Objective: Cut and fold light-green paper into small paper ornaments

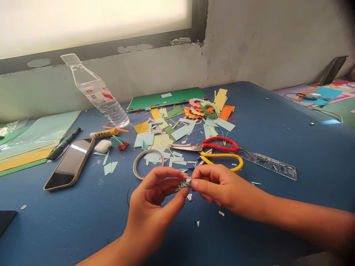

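Note:
Both hands meet over the blue table [291,140] near its front middle. My left hand [151,201] and my right hand [222,186] pinch a small folded piece of pale green paper [184,183] between their fingertips, a little above the tabletop. Just beyond the hands lie scissors with a red and a yellow handle [220,151] and a roll of clear tape [148,162]. Tiny paper offcuts [205,214] are scattered on the table under the hands.
A heap of cut coloured paper [177,125] and paper flowers [198,109] lies behind the scissors. A clear ruler [267,162] lies right; a phone [70,163], earbud case [102,146], glue stick [104,133], marker [63,143] and tilted water bottle [95,90] left. Paper sheets [30,144] cover the far left.

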A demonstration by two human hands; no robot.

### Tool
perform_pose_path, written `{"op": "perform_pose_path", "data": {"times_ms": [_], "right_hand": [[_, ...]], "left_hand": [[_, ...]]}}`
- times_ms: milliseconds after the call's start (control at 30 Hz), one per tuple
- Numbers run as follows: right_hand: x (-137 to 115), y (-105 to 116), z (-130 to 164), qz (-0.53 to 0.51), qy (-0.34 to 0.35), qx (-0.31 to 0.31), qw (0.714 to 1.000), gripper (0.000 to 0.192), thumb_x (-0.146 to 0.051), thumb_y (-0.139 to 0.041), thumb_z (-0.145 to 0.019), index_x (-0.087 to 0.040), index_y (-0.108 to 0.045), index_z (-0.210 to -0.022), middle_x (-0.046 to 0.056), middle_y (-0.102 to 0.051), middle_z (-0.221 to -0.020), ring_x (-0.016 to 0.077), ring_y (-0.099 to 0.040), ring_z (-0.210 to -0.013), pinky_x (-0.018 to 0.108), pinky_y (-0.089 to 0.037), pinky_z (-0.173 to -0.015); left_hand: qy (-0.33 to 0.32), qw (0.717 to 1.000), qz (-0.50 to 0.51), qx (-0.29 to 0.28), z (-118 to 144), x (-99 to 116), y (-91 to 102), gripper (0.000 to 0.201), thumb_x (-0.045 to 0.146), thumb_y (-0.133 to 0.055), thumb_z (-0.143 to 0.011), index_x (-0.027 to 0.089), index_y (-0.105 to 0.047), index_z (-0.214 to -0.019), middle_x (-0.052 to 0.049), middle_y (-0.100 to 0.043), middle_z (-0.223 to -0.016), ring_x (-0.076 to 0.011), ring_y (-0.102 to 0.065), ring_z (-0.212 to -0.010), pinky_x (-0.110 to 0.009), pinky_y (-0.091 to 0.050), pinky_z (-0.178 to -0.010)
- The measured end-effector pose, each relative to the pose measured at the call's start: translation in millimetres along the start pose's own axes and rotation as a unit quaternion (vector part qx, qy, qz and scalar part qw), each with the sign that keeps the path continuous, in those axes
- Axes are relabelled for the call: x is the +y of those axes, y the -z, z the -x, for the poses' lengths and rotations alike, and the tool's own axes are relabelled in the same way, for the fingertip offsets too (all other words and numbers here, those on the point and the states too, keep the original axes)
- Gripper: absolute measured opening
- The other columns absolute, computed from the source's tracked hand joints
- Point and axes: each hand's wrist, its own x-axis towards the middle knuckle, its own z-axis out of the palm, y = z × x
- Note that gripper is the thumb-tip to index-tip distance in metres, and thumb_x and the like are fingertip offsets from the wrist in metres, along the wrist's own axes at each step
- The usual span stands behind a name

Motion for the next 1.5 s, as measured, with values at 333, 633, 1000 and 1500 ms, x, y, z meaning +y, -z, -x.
{"op": "perform_pose_path", "data": {"times_ms": [333, 633, 1000, 1500], "right_hand": [[1, 3, 6, 0.313, 0.143, 0.119, 0.931, 0.023, -0.033, -0.052, -0.084, -0.020, -0.047, -0.067, -0.005, -0.046, -0.053, 0.0092, -0.040, -0.049, 0.023, -0.025, -0.047], [3, 7, 5, 0.216, 0.194, 0.131, 0.948, 0.005, -0.024, -0.057, -0.082, -0.020, -0.056, -0.084, -0.005, -0.051, -0.060, 0.0084, -0.045, -0.049, 0.020, -0.036, -0.047], [1, 4, 2, 0.144, 0.148, 0.129, 0.970, 0.006, -0.023, -0.058, -0.081, -0.019, -0.062, -0.080, -0.003, -0.055, -0.059, 0.0097, -0.049, -0.051, 0.020, -0.039, -0.047], [5, 4, -3, 0.175, 0.159, 0.124, 0.964, 0.005, -0.019, -0.059, -0.080, -0.017, -0.062, -0.078, -0.006, -0.049, -0.052, 0.0075, -0.044, -0.047, 0.018, -0.033, -0.044]], "left_hand": [[-0.045, 0.997, -0.062, -0.013, 4, -2, 0.9, 0.031, 0.001, -0.069, -0.071, 0.027, -0.066, -0.088, 0.006, -0.072, -0.083, -0.0091, -0.069, -0.078, -0.012, -0.055, -0.075], [0.025, 0.998, 0.010, -0.060, -1, 2, 3.9, 0.028, 0.007, -0.070, -0.074, 0.027, -0.063, -0.093, 0.006, -0.070, -0.089, -0.0090, -0.069, -0.075, -0.014, -0.056, -0.069], [-0.035, 0.994, -0.066, -0.078, 4, 0, 4.7, 0.037, 0.004, -0.066, -0.076, 0.033, -0.062, -0.099, 0.007, -0.069, -0.099, -0.0085, -0.069, -0.079, -0.014, -0.056, -0.073], [-0.018, 0.993, -0.098, -0.068, 3, -2, 5.3, 0.034, 0.006, -0.066, -0.074, 0.030, -0.059, -0.099, 0.006, -0.070, -0.092, -0.0085, -0.069, -0.076, -0.014, -0.055, -0.071]]}}
